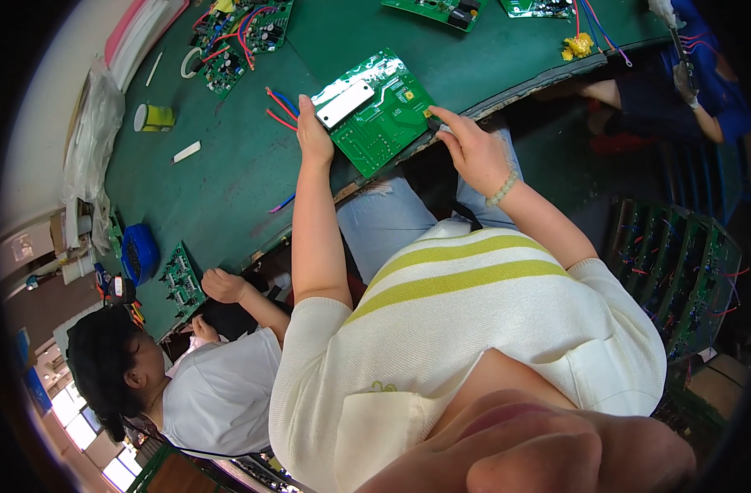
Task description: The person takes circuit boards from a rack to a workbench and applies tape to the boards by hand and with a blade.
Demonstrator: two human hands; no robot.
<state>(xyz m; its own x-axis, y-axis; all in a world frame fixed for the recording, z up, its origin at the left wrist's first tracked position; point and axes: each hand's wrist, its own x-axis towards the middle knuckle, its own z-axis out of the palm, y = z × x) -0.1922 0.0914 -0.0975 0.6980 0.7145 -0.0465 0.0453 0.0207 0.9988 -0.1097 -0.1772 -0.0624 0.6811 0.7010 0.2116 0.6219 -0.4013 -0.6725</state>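
Observation:
A green circuit board point(379, 115) with a white rectangular part on it rests tilted at the edge of the green table point(227, 181). My left hand point(312, 135) grips the board's left edge, next to red and blue wires point(281, 105). My right hand point(470, 148) touches the board's right edge with its fingertips pinched on a small dark tool; a bead bracelet sits on that wrist.
More wired circuit boards point(240, 37) lie at the table's far side. A yellow-green tape roll point(153, 117) and a blue object point(139, 253) sit to the left. A co-worker point(203, 370) handles a board point(181, 279) at my left. A rack of boards point(679, 271) stands at right.

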